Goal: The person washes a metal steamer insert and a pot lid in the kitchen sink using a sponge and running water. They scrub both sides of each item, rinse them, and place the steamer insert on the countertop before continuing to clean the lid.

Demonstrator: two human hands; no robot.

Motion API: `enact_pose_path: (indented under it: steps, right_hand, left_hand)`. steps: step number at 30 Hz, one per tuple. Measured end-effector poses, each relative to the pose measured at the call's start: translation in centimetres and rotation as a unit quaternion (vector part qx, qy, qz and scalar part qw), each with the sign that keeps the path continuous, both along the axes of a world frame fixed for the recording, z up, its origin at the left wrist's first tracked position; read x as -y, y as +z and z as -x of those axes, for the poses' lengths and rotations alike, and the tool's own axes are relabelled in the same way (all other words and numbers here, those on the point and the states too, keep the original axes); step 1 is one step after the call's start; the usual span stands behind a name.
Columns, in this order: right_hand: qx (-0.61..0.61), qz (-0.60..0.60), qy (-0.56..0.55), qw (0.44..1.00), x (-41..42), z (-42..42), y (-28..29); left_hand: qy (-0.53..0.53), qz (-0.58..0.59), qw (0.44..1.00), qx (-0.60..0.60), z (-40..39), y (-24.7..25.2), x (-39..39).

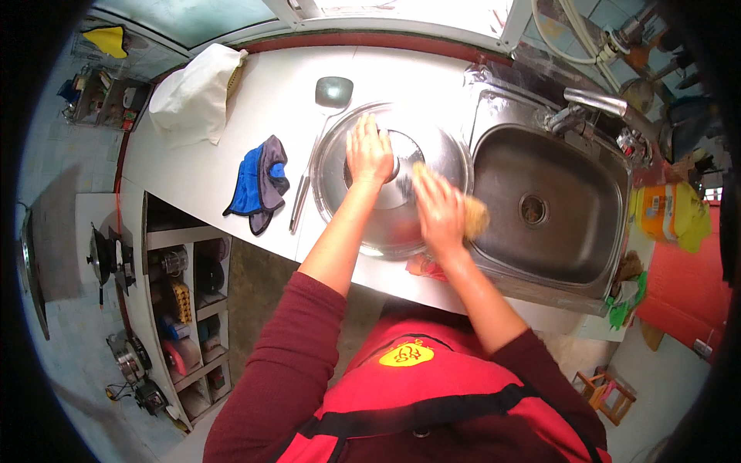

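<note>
A large round steel pan lid point(393, 226) lies on the white countertop, with a dark ring around its middle. My left hand point(370, 151) rests over the lid's centre, holding it by a dark knob point(395, 171) that partly shows beside the palm. In my right hand point(440, 214) is a yellowish-brown scrubber point(476, 217), perhaps loofah, pressed against the right side of the lid; it is blurred. A spatula point(334, 92) with a wide dark blade lies along the lid's left edge. Further left is a blue and grey cloth point(260, 185).
A stainless steel sink point(573, 231) with a faucet point(602, 104) adjoins the lid on the right. White cloth point(191, 95) covers something at the back left. A yellow-orange bottle point(666, 214) stands beyond the sink. Something red point(427, 267) lies at the counter's front edge. Shelves point(188, 312) stand at left.
</note>
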State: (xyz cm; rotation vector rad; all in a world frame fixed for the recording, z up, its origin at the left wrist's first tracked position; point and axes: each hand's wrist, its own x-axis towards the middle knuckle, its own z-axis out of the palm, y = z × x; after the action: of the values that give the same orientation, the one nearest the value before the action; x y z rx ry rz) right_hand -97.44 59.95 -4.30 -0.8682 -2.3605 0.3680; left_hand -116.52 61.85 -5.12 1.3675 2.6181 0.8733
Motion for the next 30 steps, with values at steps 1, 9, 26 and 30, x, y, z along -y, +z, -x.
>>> enact_pose_path:
  steps: [1,9,26,30]
  right_hand:
    - [0.002,-0.008,-0.018,1.0,-2.3,1.8,0.5]
    - [0.004,0.141,-0.137,0.981,-8.1,2.4,-1.2]
    - [-0.02,0.122,-0.142,0.982,-7.7,-1.5,-3.9]
    - [-0.072,0.21,-0.089,0.971,-2.9,-7.3,-1.6]
  left_hand:
    - [-0.004,0.002,1.0,-0.008,0.1,0.0,-0.1]
    - [-0.012,0.023,1.0,-0.015,0.2,-0.1,-0.6]
    - [-0.04,-0.003,0.998,-0.055,1.1,-0.7,-0.6]
    - [-0.028,0.001,0.999,-0.045,0.4,-0.8,-0.3]
